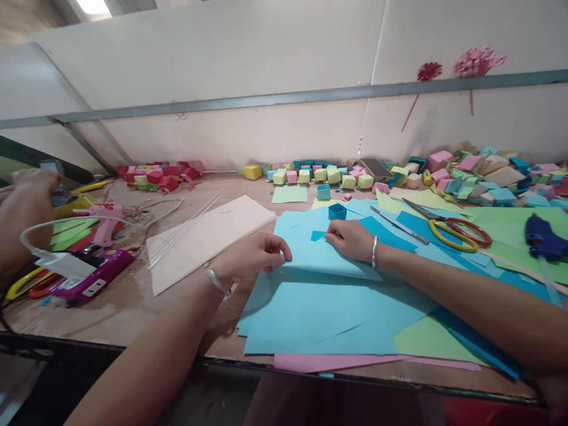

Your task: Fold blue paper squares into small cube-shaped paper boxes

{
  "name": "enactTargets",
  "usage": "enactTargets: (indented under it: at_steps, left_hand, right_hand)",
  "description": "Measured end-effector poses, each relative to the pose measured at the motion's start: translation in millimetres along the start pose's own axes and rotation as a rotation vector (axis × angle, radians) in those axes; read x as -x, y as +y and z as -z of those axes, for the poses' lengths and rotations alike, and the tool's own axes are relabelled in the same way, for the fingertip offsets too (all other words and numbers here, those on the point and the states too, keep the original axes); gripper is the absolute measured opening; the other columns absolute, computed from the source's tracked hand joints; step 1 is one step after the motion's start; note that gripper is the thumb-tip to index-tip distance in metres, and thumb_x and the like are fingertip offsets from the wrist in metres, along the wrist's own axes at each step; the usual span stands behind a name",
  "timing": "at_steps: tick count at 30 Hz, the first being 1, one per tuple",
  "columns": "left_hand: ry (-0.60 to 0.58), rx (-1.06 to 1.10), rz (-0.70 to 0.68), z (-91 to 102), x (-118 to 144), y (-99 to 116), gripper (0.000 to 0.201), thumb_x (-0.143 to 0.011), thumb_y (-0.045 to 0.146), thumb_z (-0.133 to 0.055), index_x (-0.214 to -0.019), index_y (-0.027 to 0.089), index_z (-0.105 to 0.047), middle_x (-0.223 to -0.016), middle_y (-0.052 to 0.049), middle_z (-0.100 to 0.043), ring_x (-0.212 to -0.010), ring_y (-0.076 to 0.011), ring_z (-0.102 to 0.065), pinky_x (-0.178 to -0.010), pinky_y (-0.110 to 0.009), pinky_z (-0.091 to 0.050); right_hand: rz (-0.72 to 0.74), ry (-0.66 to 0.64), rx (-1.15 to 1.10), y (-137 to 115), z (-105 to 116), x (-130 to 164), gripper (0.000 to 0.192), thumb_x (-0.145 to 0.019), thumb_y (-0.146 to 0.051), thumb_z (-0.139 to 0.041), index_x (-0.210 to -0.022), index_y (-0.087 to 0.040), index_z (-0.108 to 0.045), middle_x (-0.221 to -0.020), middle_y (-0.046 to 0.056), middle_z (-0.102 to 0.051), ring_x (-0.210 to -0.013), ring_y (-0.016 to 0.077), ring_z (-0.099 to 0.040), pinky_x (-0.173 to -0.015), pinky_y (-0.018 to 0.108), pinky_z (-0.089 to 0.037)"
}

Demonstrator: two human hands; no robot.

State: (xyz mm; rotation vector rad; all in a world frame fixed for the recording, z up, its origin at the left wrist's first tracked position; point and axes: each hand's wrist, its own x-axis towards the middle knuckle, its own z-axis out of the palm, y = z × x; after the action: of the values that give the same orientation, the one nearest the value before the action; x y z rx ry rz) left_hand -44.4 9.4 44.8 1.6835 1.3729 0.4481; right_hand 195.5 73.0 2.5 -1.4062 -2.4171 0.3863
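Note:
My right hand [349, 239] is closed over a light blue paper sheet [328, 263], its fingertips at a small darker blue paper piece [316, 236]. Curled at the left edge of that top sheet, my left hand [266, 251] has thumb and forefinger closed on the paper. The near edge of this sheet casts a shadow on more blue sheets [310, 319] below. Just behind my right hand stands a small open blue paper box [337, 211]. A silver bracelet circles each wrist.
Scissors [452, 231], a craft knife [399, 225] and a blue glue gun [548, 236] lie right. Paper cubes [319, 174] line the back. Left are white card [213, 242], a pink glue gun [106, 225], a purple power strip [97, 275] and another person's hand [33, 195].

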Motion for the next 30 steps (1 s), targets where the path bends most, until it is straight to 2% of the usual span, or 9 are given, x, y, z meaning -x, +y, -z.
enactTargets:
  at_steps: [4, 7, 11, 18, 26, 30]
  left_hand:
    - [0.012, -0.396, -0.034, -4.2, 0, 0, 0.020, -0.072, 0.031, -0.056, -0.079, 0.021, -0.072, -0.056, 0.003, -0.049, -0.052, -0.0121, -0.043, -0.049, -0.023, -0.029]
    - [0.012, -0.574, -0.054, -8.3, 1, 3, 0.021, -0.074, 0.028, -0.053, -0.080, 0.023, -0.072, -0.059, 0.003, -0.053, -0.055, -0.0133, -0.046, -0.053, -0.024, -0.030]
    - [0.003, -0.624, -0.065, -11.3, 1, 5, 0.020, -0.074, 0.026, -0.053, -0.081, 0.024, -0.072, -0.062, 0.002, -0.056, -0.057, -0.0139, -0.048, -0.054, -0.024, -0.029]
    - [0.013, -0.616, -0.065, -12.4, 0, -1, 0.018, -0.073, 0.025, -0.054, -0.081, 0.024, -0.070, -0.061, 0.003, -0.055, -0.057, -0.0136, -0.047, -0.054, -0.024, -0.029]
    - [0.009, -0.709, -0.076, -13.1, 3, 5, 0.025, -0.079, 0.019, -0.045, -0.085, 0.023, -0.069, -0.063, 0.003, -0.057, -0.058, -0.0126, -0.049, -0.057, -0.024, -0.030]
    - [0.032, -0.773, -0.086, -15.3, 5, 5, 0.022, -0.081, 0.021, -0.050, -0.085, 0.024, -0.071, -0.071, 0.001, -0.061, -0.065, -0.0144, -0.053, -0.062, -0.025, -0.035]
  right_hand:
    - [0.021, -0.036, 0.146, -2, -3, 4, 0.019, -0.092, -0.028, -0.047, -0.092, -0.018, -0.064, -0.089, 0.009, -0.071, -0.080, 0.0212, -0.062, -0.058, 0.028, -0.029]
    - [0.020, -0.061, 0.230, -4, -5, 6, 0.021, -0.092, -0.029, -0.045, -0.095, -0.019, -0.064, -0.090, 0.010, -0.071, -0.080, 0.0224, -0.064, -0.057, 0.028, -0.028]
    - [0.029, -0.090, 0.321, -7, -7, 6, 0.024, -0.094, -0.032, -0.042, -0.098, -0.019, -0.062, -0.088, 0.010, -0.071, -0.078, 0.0238, -0.065, -0.055, 0.028, -0.027]
    - [0.070, -0.128, 0.432, -11, -7, 7, 0.028, -0.096, -0.031, -0.037, -0.104, -0.017, -0.060, -0.088, 0.015, -0.071, -0.078, 0.0268, -0.067, -0.058, 0.030, -0.034]
    - [0.078, -0.148, 0.474, -10, -9, 4, 0.029, -0.096, -0.032, -0.034, -0.105, -0.016, -0.058, -0.086, 0.014, -0.071, -0.078, 0.0276, -0.068, -0.058, 0.029, -0.037]
    - [0.081, -0.155, 0.476, -10, -9, 3, 0.030, -0.096, -0.032, -0.033, -0.107, -0.017, -0.057, -0.088, 0.014, -0.071, -0.080, 0.0293, -0.069, -0.059, 0.030, -0.039]
